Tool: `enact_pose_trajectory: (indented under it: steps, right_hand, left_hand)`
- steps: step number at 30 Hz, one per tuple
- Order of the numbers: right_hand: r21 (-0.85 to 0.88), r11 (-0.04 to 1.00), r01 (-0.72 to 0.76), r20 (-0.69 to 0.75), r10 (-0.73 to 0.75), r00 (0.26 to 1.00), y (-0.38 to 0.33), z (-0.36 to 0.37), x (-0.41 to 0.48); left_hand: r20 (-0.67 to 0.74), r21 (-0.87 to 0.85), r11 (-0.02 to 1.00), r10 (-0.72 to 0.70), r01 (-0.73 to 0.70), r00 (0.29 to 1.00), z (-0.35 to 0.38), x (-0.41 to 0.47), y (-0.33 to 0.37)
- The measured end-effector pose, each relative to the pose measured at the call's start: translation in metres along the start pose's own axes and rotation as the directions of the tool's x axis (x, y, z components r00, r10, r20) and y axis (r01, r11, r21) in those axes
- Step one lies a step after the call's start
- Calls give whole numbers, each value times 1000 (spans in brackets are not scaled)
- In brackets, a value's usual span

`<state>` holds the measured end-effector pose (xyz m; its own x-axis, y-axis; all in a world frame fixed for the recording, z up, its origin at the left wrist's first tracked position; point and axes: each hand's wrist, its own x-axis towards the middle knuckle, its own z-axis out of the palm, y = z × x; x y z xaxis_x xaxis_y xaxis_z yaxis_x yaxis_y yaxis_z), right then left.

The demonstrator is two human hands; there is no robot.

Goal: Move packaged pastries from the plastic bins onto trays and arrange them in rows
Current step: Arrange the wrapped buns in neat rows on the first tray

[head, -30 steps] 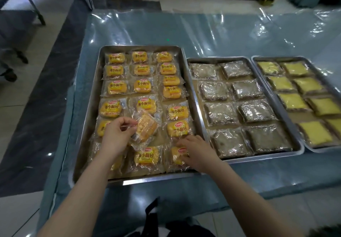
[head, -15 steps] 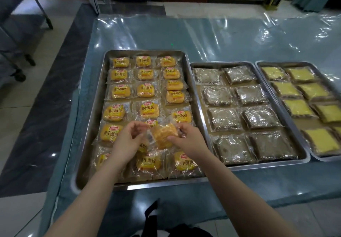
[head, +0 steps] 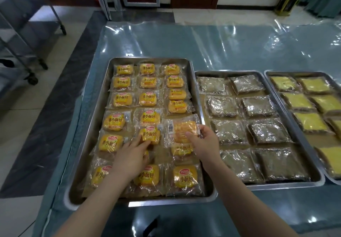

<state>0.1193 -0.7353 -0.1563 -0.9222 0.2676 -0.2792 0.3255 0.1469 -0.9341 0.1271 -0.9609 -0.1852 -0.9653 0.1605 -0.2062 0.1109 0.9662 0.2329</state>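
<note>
The worktop (head: 184, 43) is lying under clear film and carrying three steel trays side by side. The left tray (head: 96, 107) is holding yellow bread packs in three columns. The middle tray (head: 276, 186) is holding brown pastries and the right tray (head: 304, 73) yellow cakes. The right hand (head: 203, 142) is pinching a pack (head: 181, 129) at its right edge, thumb on top and fingers curled round the side. That pack is sitting barcode side up over the left tray's right column, just left of the hand and overlapping the pack below it. The left hand (head: 131, 155) is reaching in with straight, spread fingers, its tips resting on a second pack (head: 148, 135) in the middle column, just beyond the hand.
</note>
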Motion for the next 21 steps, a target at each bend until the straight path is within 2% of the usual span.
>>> enact_pose_trajectory:
  steps: [4, 13, 21]
  right_hand:
    - [52, 999, -5, 28, 3, 1000, -6, -2, 16]
    - [-2, 999, 48, -3, -48, 999, -29, 3, 73]
    - [-32, 995, 93, -10, -93, 996, -36, 4, 131]
  left_hand:
    - [-183, -53, 998, -27, 18, 983, -8, 27, 18]
    - [-16, 22, 999, -50, 50, 999, 12, 108, 25]
    - [-71, 25, 997, -78, 80, 994, 6, 154, 22]
